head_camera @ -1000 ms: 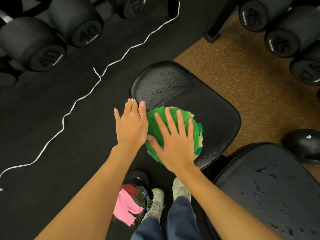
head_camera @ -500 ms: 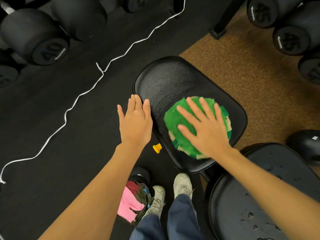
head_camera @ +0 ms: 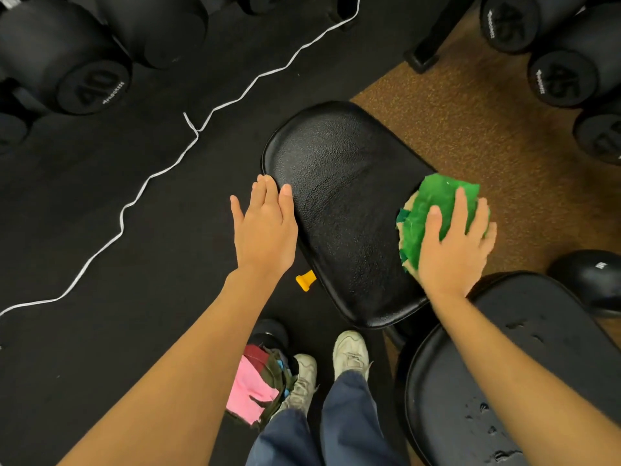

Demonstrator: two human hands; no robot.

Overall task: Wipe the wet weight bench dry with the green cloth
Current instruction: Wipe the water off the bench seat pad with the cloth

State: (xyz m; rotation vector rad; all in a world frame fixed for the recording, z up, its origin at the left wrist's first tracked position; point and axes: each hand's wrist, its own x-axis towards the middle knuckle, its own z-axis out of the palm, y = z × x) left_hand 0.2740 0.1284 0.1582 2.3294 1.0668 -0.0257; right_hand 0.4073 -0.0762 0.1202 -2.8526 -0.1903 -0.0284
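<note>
We are in the middle of the wiping step. Our right hand [head_camera: 453, 243] lies flat on the green cloth [head_camera: 433, 213], with the fingers spread and straight, pressing it down and not gripping it; the cloth sits under the palm and fingers at the right edge of the seat pad [head_camera: 339, 203], and part of it hangs past that edge over the brown floor [head_camera: 470, 129]. Our left hand [head_camera: 265, 230] is open too, fingers straight and close together, and it rests at the left edge of the same pad, holding nothing; we judge that it only steadies the worktop. The surface of the seat pad between our two hands looks shiny, and we see no clear drops on it, so this part seems nearly dry, though we cannot be sure from the shine alone. The long pad [head_camera: 504, 381] below our right forearm shows many water drops. We judge therefore that the next move calls for bringing the cloth back toward our body and onto that wet pad, keeping the palm flat with even pressure so the cloth does not slip off the edge. Near our shoes [head_camera: 349, 351], below the left forearm, lies a pile of other cloths [head_camera: 255, 388], and a small yellow knob [head_camera: 304, 280] shows just under the left wrist.
</note>
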